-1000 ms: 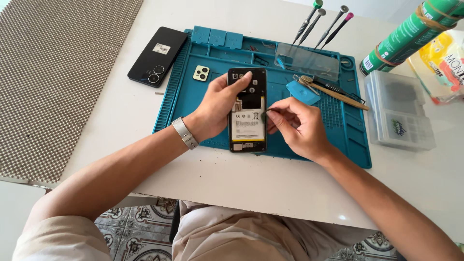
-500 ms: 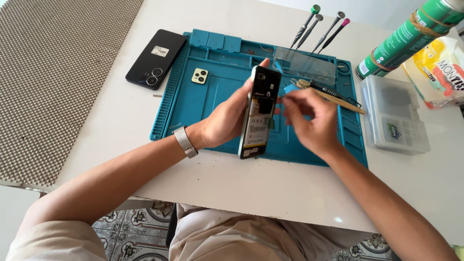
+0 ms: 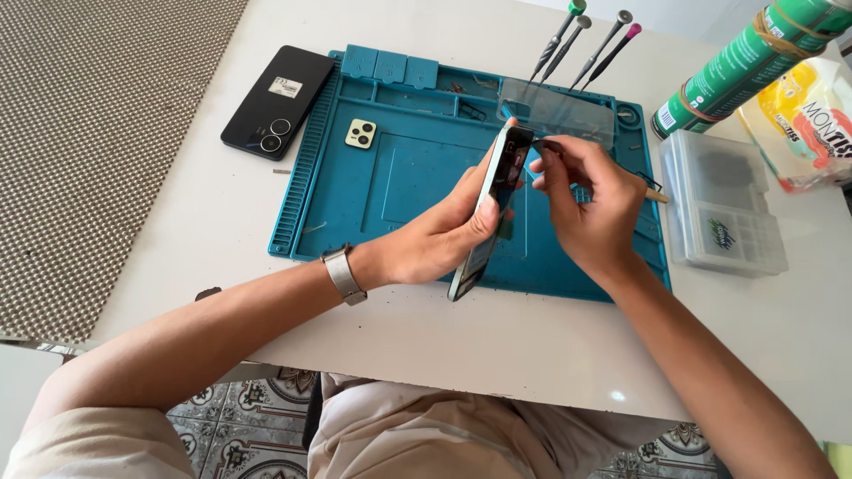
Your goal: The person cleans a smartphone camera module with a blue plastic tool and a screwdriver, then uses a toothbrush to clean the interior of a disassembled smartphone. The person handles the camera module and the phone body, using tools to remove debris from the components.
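Observation:
My left hand point(image 3: 439, 235) grips an opened phone point(image 3: 491, 208) by its edge and holds it tilted up on its side above the teal work mat point(image 3: 355, 191). A metal band sits on that wrist. My right hand point(image 3: 590, 204) is beside the phone's upper end, its fingertips pinched on a thin dark tool or small part that touches the phone near the top; what it is I cannot tell.
A black phone back cover point(image 3: 277, 100) lies left of the mat. A pale camera module cover point(image 3: 360, 134) rests on the mat. Several screwdrivers point(image 3: 586, 40) stand at the back. A clear parts box point(image 3: 721, 206), a green tube point(image 3: 737, 62) and a yellow packet point(image 3: 812, 120) lie right. A woven mat point(image 3: 98, 133) covers the left.
The phone was lying flat on the mat a second ago; my left hand has lifted it and turned it on edge. My right hand rose with it to the phone's top.

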